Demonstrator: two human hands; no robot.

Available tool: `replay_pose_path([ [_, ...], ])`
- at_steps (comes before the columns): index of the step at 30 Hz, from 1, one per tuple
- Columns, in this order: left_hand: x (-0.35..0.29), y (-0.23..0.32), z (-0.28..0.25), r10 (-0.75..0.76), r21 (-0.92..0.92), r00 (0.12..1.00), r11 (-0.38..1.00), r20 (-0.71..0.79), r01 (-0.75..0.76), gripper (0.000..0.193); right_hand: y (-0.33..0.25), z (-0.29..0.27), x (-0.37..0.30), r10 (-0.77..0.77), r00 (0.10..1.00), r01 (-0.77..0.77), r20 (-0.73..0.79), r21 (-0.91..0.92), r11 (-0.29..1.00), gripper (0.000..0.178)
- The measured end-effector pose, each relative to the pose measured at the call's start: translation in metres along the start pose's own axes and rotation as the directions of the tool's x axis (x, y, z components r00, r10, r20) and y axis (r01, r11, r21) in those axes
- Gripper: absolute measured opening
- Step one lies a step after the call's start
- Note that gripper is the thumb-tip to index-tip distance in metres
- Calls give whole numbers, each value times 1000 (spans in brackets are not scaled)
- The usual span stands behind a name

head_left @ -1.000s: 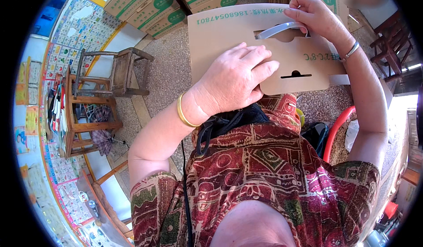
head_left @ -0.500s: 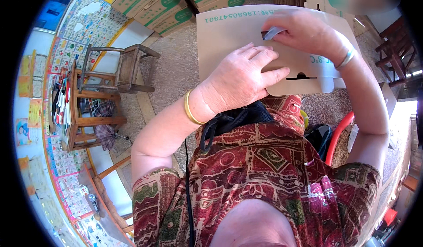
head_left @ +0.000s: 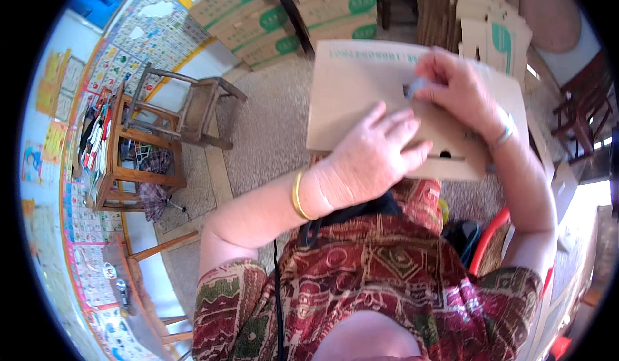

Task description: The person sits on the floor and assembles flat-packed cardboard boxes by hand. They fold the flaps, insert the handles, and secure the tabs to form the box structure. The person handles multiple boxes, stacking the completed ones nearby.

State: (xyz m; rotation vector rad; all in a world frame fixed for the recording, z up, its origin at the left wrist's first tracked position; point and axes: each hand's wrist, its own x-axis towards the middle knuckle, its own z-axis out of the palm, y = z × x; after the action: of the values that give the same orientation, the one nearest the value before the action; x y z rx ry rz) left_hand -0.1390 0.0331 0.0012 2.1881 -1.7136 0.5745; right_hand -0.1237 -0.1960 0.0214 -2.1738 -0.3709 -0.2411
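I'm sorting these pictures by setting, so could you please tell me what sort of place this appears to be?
Probably a household room doubling as a small workspace: cardboard boxes are stacked in rows, a wooden chair stands nearby, and colourful wall charts hang on the left.

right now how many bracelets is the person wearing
2: a gold bracelet behind the left hand, which is over the brown cardboard, and a silver bracelet behind the right hand. Both forearms show; I see no more.
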Motion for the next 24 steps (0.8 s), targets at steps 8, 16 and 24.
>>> replay_pose_path([
  [8,-5,-18,2,-67,-14,992,998,-102,66,46,-17,-3,33,82,989,-85,126,18,996,27],
  [16,12,-49,11,-141,-14,988,990,-68,141,52,28,0,81,78,984,-84,159,30,996,29],
  [24,10,-45,29,-94,77,977,991,-192,110,39,23,-8,58,-64,997,72,44,-214,974,23],
])
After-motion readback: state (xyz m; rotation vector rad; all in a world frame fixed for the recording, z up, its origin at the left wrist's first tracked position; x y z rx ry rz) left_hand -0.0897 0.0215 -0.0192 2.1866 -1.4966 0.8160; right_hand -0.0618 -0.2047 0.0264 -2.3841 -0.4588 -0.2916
